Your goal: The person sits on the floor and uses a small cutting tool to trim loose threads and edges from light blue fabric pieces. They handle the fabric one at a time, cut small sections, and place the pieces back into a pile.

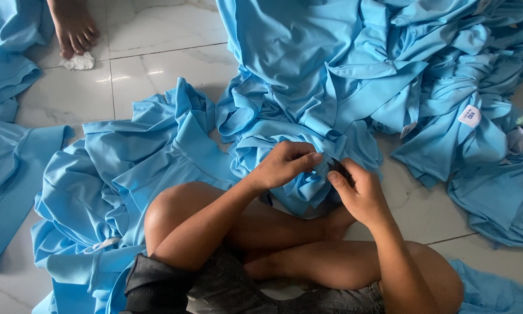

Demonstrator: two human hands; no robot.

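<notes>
A big heap of light blue smooth-fabric garments [354,64] lies on the white marble tile floor [157,70], seemingly not handled yet; a smaller flat pile [116,174] lies at the left. The bunched garment [308,145] rests before the crossed legs. The left hand [285,164] pinches its fabric; the right hand [360,195] closes on a small dark tool [340,170].

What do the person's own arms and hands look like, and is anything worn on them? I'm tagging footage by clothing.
Both arms are bare to the frame's edge: no sleeves show. The left hand and right hand wear no gloves, rings, watch or bands that can be seen. Nails are short and unpainted.
</notes>
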